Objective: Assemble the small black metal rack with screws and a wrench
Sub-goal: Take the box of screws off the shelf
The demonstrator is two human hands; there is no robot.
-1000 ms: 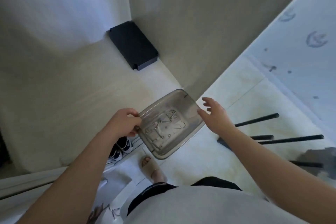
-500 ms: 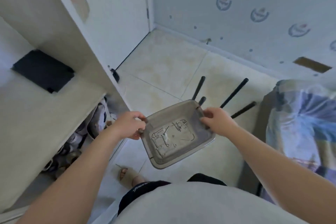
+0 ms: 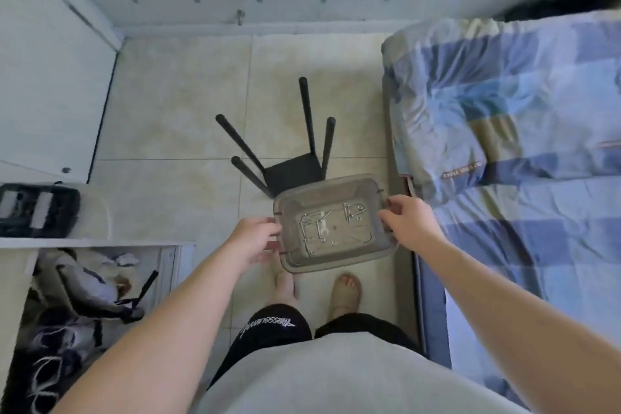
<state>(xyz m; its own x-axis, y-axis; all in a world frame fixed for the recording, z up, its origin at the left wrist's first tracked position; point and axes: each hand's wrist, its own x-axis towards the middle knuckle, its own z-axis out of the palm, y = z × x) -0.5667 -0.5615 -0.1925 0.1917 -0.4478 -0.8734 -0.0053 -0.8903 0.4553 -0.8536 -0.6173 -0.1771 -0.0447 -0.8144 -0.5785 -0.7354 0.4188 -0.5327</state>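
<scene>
Head view has swung round to the floor [image 3: 174, 131]: the rack [image 3: 292, 173] lies upturned beside the bed [image 3: 504, 111]. The left hand [image 3: 253, 239] and right hand [image 3: 408, 222] each grip an end of the tray [image 3: 336, 190] holding screws [image 3: 351, 212] and wrench [image 3: 322, 228], now over the rack, likely to be set down.

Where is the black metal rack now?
Head view, centre: the small black metal rack lies on the tiled floor, just beyond the grey plastic tray, left of the blue checked bed.
</scene>
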